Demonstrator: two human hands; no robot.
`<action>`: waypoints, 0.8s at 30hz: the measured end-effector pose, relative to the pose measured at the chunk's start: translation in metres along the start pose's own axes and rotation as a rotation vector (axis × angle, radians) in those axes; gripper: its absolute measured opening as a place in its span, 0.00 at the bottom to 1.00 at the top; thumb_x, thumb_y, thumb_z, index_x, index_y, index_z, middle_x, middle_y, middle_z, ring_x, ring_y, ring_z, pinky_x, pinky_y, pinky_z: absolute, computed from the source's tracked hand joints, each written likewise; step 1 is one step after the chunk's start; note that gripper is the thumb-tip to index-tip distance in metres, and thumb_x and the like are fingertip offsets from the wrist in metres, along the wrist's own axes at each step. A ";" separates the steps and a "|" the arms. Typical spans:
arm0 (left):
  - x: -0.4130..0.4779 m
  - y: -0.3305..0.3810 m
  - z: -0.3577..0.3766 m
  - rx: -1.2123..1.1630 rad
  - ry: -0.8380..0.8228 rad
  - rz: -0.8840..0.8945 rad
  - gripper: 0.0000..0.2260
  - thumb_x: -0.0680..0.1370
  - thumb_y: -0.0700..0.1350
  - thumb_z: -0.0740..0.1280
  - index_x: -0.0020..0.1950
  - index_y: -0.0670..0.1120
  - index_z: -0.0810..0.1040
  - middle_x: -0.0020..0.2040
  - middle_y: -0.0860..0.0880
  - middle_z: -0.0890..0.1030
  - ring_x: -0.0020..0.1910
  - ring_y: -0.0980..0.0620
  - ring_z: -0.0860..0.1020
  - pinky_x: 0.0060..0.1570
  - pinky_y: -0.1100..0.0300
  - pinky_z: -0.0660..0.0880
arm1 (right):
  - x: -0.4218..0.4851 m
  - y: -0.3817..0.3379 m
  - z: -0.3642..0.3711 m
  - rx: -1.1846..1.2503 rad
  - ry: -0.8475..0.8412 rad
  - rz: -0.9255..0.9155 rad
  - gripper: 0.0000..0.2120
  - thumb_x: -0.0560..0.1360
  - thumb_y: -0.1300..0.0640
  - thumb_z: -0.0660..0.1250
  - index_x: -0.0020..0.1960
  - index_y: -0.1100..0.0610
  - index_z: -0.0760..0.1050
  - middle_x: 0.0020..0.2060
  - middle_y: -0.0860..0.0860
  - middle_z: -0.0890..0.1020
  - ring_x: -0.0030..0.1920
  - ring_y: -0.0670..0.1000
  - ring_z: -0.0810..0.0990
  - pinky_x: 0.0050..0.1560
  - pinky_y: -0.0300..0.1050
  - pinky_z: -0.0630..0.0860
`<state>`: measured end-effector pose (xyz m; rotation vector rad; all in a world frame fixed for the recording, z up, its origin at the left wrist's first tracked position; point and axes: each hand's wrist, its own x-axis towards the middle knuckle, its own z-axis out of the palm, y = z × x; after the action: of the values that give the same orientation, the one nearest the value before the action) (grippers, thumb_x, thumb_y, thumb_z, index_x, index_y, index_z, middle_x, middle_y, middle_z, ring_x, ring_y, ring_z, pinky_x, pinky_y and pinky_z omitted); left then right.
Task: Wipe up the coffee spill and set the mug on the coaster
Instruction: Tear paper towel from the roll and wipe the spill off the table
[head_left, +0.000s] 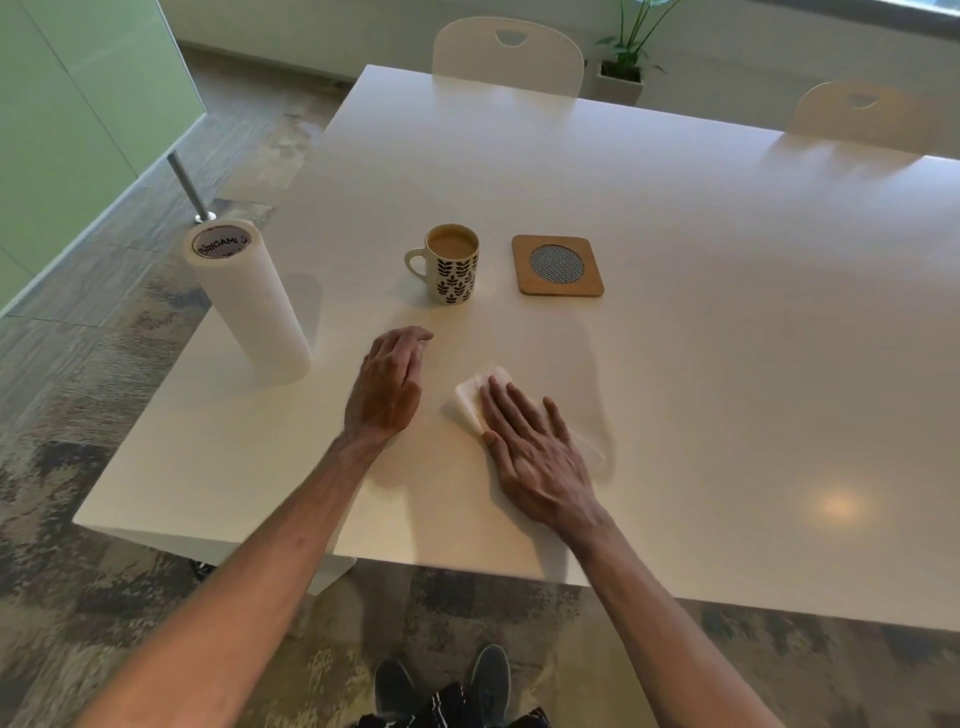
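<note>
Head view: what is the right hand (540, 457) doing?
— It lies palm down on a folded white paper towel (474, 396), fingers straight and slightly spread, pressing it to the white table (727, 312) close to the near edge. The towel's far left corner sticks out past the fingertips.

And the left hand (387, 387)?
— Just left of the towel and apart from it, holding nothing. Its fingers are close together and gently curved, pointing to the far side. I cannot tell whether it rests on the tabletop or hangs just above it.

Where is the mug (452, 265)?
— Upright on the bare table, farther away than both hands, with its handle turned left. It is cream with dark leaf prints and holds milky brown coffee nearly to the rim. It is not on the coaster (557, 266), a wooden square with a round mesh centre that lies just to its right with a gap between them.

Any trace of the spill?
— Right of the right hand there is a faint glossy outline (602, 447) on the tabletop. I cannot tell what it is.

Anything else?
— A paper towel roll (249, 306) stands upright near the left edge, white chairs (509, 57) sit at the far side, and a potted plant (623, 57) stands behind them
</note>
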<state>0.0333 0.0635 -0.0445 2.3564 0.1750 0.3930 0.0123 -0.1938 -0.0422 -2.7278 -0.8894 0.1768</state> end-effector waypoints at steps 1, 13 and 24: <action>-0.002 0.000 0.000 0.005 -0.006 0.001 0.18 0.89 0.47 0.54 0.73 0.50 0.78 0.75 0.50 0.78 0.76 0.52 0.72 0.77 0.50 0.70 | -0.004 0.007 -0.002 -0.003 0.000 0.023 0.28 0.90 0.41 0.41 0.88 0.42 0.35 0.87 0.38 0.36 0.85 0.39 0.33 0.88 0.58 0.39; -0.015 -0.001 0.008 -0.054 0.030 -0.073 0.20 0.89 0.48 0.54 0.74 0.49 0.79 0.77 0.52 0.77 0.79 0.56 0.69 0.77 0.62 0.62 | 0.033 0.058 -0.032 0.066 0.025 0.271 0.29 0.89 0.41 0.37 0.88 0.44 0.36 0.87 0.40 0.37 0.86 0.42 0.34 0.88 0.55 0.38; -0.008 -0.001 0.009 -0.084 0.080 -0.124 0.21 0.87 0.53 0.53 0.72 0.52 0.81 0.71 0.54 0.81 0.73 0.58 0.73 0.74 0.61 0.66 | 0.072 -0.011 -0.014 0.073 -0.069 -0.007 0.31 0.89 0.38 0.39 0.88 0.47 0.35 0.87 0.46 0.36 0.87 0.46 0.36 0.88 0.58 0.38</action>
<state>0.0283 0.0563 -0.0531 2.2356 0.3339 0.4257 0.0666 -0.1453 -0.0281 -2.6657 -0.8927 0.2983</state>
